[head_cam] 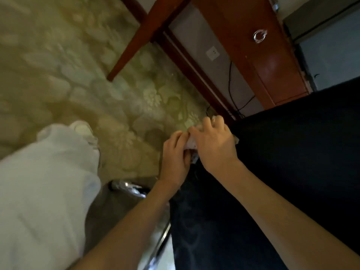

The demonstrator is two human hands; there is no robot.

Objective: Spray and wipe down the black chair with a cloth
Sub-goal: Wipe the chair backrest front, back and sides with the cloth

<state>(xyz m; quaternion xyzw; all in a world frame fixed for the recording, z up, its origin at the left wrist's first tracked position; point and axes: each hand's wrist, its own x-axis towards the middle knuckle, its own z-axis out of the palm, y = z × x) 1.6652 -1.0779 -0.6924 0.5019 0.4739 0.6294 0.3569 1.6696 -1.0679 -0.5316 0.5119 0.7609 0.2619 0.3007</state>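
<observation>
Trouser leg (48, 191), white, fills 8 o'clock; black chair (292, 172) runs 6 to 3. At ctr, on chair's edge, left hand (175, 154) and right hand (215, 145) side by side, both w/ fingers curled round the bunched white cloth (191, 146) btwn them. Beyond: patterned carpet (78, 75) at 10, wooden leg (144, 36) at 12, wall socket (212, 53) at 1.

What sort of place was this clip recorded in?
Probably a furnished indoor room, perhaps a hotel room or a home: pale green floral-patterned carpet, a reddish-brown wooden cabinet with a metal ring pull, and a white wall socket.
</observation>
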